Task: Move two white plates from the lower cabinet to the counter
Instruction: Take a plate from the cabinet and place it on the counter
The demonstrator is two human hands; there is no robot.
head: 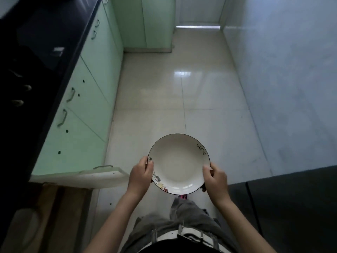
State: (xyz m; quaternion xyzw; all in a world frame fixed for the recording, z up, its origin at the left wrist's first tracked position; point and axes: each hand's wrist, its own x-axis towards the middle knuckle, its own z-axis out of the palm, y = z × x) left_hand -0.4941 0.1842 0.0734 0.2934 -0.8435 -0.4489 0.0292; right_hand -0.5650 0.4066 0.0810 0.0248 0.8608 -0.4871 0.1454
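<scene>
A white plate [178,163] with a thin dark rim, the word "life" and small drawings on its edge is held level over the floor. My left hand [141,173] grips its left edge and my right hand [215,177] grips its right edge. At the lower left the lower cabinet's door [82,177] stands open, showing a wooden shelf inside with another pale plate [25,229] resting on it. The black counter [42,33] runs along the left side, above the green cabinet fronts.
Green cabinet doors [87,99] with metal handles line the left wall below the counter. A glossy tiled floor [182,88] stretches ahead. A pale wall stands on the right, and a dark appliance or cabinet [284,207] sits at the lower right.
</scene>
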